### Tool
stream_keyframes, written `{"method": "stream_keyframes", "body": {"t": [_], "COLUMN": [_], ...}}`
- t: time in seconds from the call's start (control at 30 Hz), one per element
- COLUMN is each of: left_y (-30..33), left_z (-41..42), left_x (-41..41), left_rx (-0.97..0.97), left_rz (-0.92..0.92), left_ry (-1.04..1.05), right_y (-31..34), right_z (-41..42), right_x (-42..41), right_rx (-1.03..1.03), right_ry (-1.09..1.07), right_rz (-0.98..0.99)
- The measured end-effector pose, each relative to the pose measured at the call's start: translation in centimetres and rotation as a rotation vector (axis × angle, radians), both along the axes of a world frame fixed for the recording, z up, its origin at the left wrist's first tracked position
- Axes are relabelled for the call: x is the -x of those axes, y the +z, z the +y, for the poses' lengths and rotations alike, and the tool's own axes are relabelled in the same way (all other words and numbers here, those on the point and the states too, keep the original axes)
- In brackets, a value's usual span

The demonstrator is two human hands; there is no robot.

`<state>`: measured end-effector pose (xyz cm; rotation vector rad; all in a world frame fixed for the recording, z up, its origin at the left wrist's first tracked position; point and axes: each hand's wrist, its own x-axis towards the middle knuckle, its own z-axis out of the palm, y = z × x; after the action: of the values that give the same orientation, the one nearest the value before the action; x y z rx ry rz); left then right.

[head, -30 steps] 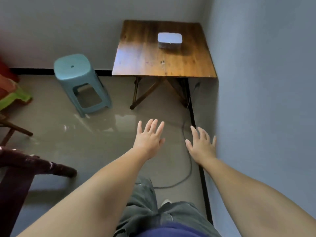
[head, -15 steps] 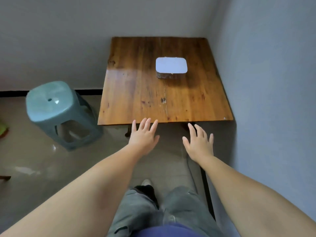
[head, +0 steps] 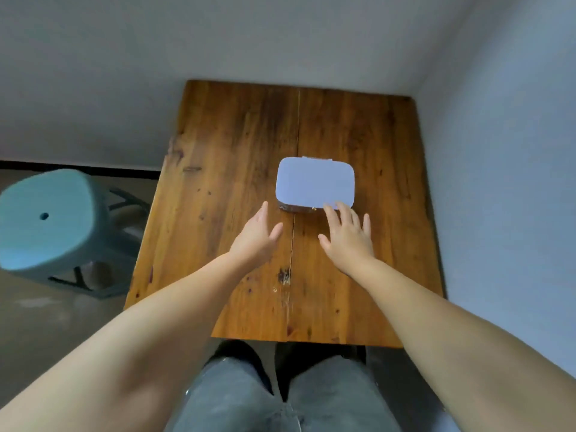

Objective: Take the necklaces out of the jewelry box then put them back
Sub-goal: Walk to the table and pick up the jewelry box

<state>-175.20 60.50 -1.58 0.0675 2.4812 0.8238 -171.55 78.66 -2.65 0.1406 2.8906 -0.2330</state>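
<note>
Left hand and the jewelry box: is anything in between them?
No. In the head view, only bare wooden table shows between the left hand and the closed jewelry box.

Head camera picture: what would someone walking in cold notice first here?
Probably the pale, closed jewelry box sitting past the middle of the wooden table, which is pushed into a corner. Two bare hands reach toward it: the right hand with fingertips at its near edge, the left hand just short of it. A teal plastic stool stands left of the table.
</note>
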Motion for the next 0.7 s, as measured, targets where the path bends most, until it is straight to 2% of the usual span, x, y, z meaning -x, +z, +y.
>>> {"method": "stream_keyframes", "body": {"t": [0.13,0.3,0.47,0.6,0.7], "left_y": [-1.0,-3.9,-4.1,-4.4,-4.7], "left_z": [2.8,3.7,2.9,2.1,1.7], "left_x": [5.5,8.3,8.8,9.3,9.4], "left_rx": [-0.291,-0.518,-0.578,-0.578,-0.501], "left_rz": [-0.169,-0.377,-0.405,-0.405,-0.306], "left_ry": [0.364,0.629,0.666,0.623,0.512], "right_y": [-2.2,-5.3,-4.6,-0.3,3.5], "right_z": [1.3,2.1,1.8,3.2,5.8], "right_x": [6.8,9.0,9.0,11.4,15.3], "right_rx": [-0.038,-0.072,-0.053,0.138,0.266], "right_ry": [0.179,0.268,0.324,0.355,0.164], "right_rz": [-0.012,-0.040,-0.010,0.053,0.205]}}
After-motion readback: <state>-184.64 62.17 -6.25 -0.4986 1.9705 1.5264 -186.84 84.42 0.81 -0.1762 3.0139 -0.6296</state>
